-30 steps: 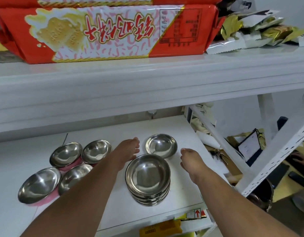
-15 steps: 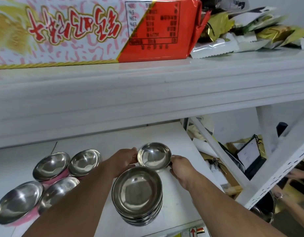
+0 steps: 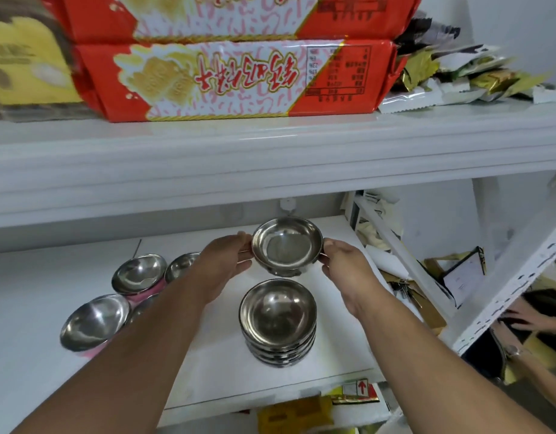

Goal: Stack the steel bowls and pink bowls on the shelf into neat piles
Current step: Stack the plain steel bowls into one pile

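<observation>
Steel bowl (image 3: 287, 245): one, held in the air just above and behind the stack of steel bowls (image 3: 278, 321), open side up, tilted slightly toward the camera. Left hand (image 3: 225, 264): fingers pressed to the bowl's left rim. Right hand (image 3: 345, 266): fingers pressed to its right rim; the bowl sits between both sets of fingertips. Stack: on the white shelf (image 3: 333, 346), near its front edge. Pink bowls (image 3: 138, 277): four with steel linings, clustered left of the stack, partly behind the left forearm. Red biscuit packs (image 3: 232, 79): upper shelf, above the stack.
</observation>
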The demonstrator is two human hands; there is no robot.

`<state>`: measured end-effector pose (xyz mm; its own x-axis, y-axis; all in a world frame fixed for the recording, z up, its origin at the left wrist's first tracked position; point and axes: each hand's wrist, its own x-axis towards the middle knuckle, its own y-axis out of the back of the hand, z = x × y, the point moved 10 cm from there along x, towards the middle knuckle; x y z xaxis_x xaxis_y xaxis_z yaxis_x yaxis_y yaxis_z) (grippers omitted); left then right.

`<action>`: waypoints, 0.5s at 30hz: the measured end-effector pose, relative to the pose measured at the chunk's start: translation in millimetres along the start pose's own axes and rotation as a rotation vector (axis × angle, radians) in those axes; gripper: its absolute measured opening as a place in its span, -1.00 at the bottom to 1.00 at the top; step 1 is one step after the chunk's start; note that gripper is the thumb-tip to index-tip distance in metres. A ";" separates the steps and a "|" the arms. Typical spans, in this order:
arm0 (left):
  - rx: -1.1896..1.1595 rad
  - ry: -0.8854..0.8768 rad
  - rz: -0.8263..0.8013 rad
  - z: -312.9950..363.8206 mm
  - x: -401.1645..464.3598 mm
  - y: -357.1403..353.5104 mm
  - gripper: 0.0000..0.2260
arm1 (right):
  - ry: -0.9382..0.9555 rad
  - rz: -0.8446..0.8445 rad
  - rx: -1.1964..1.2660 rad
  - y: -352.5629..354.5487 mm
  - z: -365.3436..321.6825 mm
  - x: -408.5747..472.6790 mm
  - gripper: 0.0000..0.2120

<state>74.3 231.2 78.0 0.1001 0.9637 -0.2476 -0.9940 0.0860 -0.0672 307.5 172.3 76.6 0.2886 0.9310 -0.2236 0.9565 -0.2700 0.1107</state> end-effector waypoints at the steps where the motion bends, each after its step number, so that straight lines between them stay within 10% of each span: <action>1: -0.008 -0.012 0.000 2.7 -8.6 3.8 -0.74 | 0.028 -0.001 -0.001 -1.5 -5.2 -7.5 -0.70; 15: 0.074 0.031 0.007 -40.5 -89.2 25.4 -0.69 | -0.002 -0.017 -0.121 -10.5 13.0 -88.4 -0.64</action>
<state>41.9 137.2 59.3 0.0933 0.9561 -0.2777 -0.9951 0.0989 0.0060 272.5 89.7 82.6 0.2730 0.9344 -0.2287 0.9490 -0.2226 0.2234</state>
